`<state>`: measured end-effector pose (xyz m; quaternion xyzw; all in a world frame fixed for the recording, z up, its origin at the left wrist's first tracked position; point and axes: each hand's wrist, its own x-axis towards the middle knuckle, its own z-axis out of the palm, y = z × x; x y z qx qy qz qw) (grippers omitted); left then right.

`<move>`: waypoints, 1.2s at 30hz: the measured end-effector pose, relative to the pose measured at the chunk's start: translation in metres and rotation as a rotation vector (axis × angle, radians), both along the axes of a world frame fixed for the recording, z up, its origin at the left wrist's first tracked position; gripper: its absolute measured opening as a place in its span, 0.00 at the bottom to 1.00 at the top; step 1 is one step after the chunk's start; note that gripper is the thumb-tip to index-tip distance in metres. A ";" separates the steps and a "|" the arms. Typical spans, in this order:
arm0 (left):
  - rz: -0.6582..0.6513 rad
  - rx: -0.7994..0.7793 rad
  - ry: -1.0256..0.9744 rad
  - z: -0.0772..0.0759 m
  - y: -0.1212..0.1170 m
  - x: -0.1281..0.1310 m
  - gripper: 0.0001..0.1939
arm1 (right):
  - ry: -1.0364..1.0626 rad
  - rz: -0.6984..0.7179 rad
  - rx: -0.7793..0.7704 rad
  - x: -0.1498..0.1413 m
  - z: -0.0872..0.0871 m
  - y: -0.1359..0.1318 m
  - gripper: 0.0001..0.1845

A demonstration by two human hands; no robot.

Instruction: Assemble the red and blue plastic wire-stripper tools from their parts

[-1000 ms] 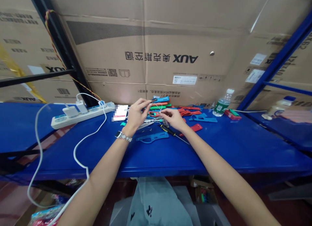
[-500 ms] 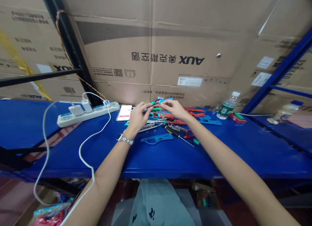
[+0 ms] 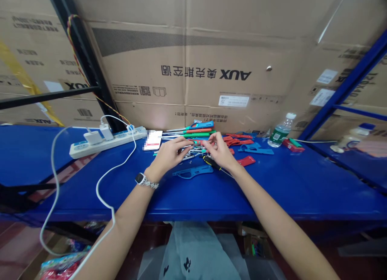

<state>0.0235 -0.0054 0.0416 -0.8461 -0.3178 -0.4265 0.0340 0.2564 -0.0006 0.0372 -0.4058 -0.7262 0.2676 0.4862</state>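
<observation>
My left hand [image 3: 173, 151] and my right hand [image 3: 220, 152] meet over the middle of the pile, fingers closed on a red long-nosed lighter [image 3: 198, 142] with a bit of green on it. The fingers hide most of its body. Just below the hands lies a blue lighter shell half [image 3: 193, 172] with a trigger loop. A black and yellow screwdriver [image 3: 211, 162] lies beside my right hand, which partly covers it. To the right of that hand is a red shell piece [image 3: 246, 161]. Small metal parts [image 3: 189, 157] sit under the fingers.
Behind the hands lie several lighters with blue, orange and green handles [image 3: 199, 131]. Red shells [image 3: 238, 140] and blue shells [image 3: 256, 149] lie to the right, near a water bottle [image 3: 279, 133]. A power strip [image 3: 116, 141] with white cables and a white card [image 3: 153, 140] are left.
Both hands have come down and nearer to me, now with the red lighter between them. The lighters at the back show more. A red shell piece shows right of my right hand.
</observation>
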 end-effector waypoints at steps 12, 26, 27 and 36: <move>-0.084 -0.122 -0.062 -0.009 -0.005 0.005 0.11 | -0.171 0.066 0.171 -0.007 -0.012 -0.009 0.18; -0.167 -0.091 -0.173 -0.006 -0.008 0.008 0.08 | -0.275 0.067 0.259 -0.006 0.001 -0.027 0.10; -0.166 -0.087 -0.176 -0.005 -0.009 0.009 0.07 | -0.265 0.061 0.271 -0.007 0.001 -0.026 0.10; -0.227 -0.063 -0.183 -0.009 -0.012 0.008 0.02 | -0.305 0.082 0.378 -0.005 0.003 -0.030 0.10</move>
